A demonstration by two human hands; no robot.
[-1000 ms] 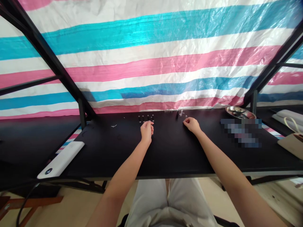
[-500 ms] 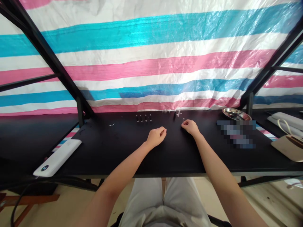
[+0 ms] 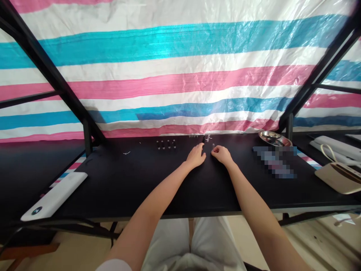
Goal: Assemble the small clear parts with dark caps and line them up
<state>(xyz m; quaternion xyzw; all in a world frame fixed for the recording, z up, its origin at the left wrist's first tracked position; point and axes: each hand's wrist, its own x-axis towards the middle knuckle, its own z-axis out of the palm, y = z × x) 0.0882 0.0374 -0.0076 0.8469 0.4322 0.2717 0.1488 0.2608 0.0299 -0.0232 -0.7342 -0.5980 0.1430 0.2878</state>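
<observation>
Both of my hands rest on a black table [image 3: 169, 188], close together near its far edge. My left hand [image 3: 196, 155] lies with fingers stretched forward toward small parts by the tarp, holding nothing that I can see. My right hand [image 3: 221, 154] is curled in a pinch beside a tiny pale piece [image 3: 213, 146]; what it pinches is too small to name. A row of small dark upright parts [image 3: 166, 145] stands to the left of my left hand. More tiny dark parts [image 3: 193, 136] and a small clear piece [image 3: 208, 138] lie just beyond the hands.
A metal dish [image 3: 274, 139] sits at the far right of the table. A white power bank [image 3: 53, 196] lies at the left edge. A tan pad [image 3: 340, 177] with a white cable sits on the right. Black frame struts rise on both sides before a striped tarp.
My left hand has left the row of dark parts and moved right, opening beside my right hand. My right hand has stayed in place. The view has shifted slightly.
</observation>
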